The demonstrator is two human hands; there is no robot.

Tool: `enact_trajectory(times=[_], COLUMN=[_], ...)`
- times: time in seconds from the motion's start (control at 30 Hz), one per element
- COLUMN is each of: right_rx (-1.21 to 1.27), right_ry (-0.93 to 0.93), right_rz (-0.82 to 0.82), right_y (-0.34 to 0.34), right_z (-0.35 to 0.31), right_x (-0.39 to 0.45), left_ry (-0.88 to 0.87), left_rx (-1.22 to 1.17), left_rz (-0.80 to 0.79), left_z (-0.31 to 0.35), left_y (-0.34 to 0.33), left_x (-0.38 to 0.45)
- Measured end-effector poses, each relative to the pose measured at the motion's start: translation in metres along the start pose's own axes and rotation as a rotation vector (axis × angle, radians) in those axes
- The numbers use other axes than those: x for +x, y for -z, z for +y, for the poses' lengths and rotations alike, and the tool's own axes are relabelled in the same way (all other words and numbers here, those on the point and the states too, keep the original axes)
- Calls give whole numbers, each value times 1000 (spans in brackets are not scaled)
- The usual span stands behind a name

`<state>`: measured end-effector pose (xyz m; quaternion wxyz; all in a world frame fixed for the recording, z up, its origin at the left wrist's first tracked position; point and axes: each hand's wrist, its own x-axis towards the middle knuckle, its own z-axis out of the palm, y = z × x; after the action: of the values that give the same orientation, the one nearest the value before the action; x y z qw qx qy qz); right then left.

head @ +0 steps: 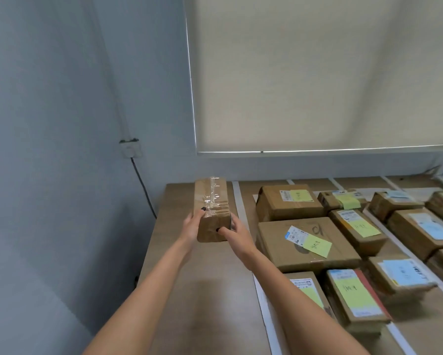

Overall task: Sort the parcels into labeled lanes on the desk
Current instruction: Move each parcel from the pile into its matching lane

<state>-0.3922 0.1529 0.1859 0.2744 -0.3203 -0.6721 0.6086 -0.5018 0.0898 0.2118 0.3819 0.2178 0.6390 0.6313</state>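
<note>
A long brown cardboard parcel [211, 201] sealed with clear tape sits at the far left of the wooden desk [189, 290], in the leftmost lane. My left hand [193, 224] grips its near left corner, and my right hand [234, 233] holds its near right end, thumb on the front face. No label shows on it. White tape strips [237, 198] split the desk into lanes. The lane just right of the strip holds several boxes with yellow notes, the biggest one [307, 243] in the middle.
Further lanes to the right hold more boxes with blue labels [420, 231]. The desk's left edge meets a grey wall with a socket and cable [130, 147]. A drawn roller blind [317, 73] hangs behind the desk.
</note>
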Motion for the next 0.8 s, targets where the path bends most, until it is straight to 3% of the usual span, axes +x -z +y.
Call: enact_trajectory(times=[0.17,0.33,0.57,0.67,0.8], right_rx=[14,180,75,-115,-54], right_ry=[9,-85,-10,32,20], right_rz=[58,145,260,306,224], right_y=[17,26,43,51,58], right_z=[-14,-29,-11,-11,-17], right_x=[-33,-56,-81,-87,-96], left_ry=[-24,-57,-34,-23,-56], left_rx=[3,45,-12,-33,30], left_rz=[-17,-3,-21,-96,-156], left_z=[14,15,0,-6,-8], left_y=[-11,-17,-26,-27,-37], left_x=[-37,-68,-99,-103,-112])
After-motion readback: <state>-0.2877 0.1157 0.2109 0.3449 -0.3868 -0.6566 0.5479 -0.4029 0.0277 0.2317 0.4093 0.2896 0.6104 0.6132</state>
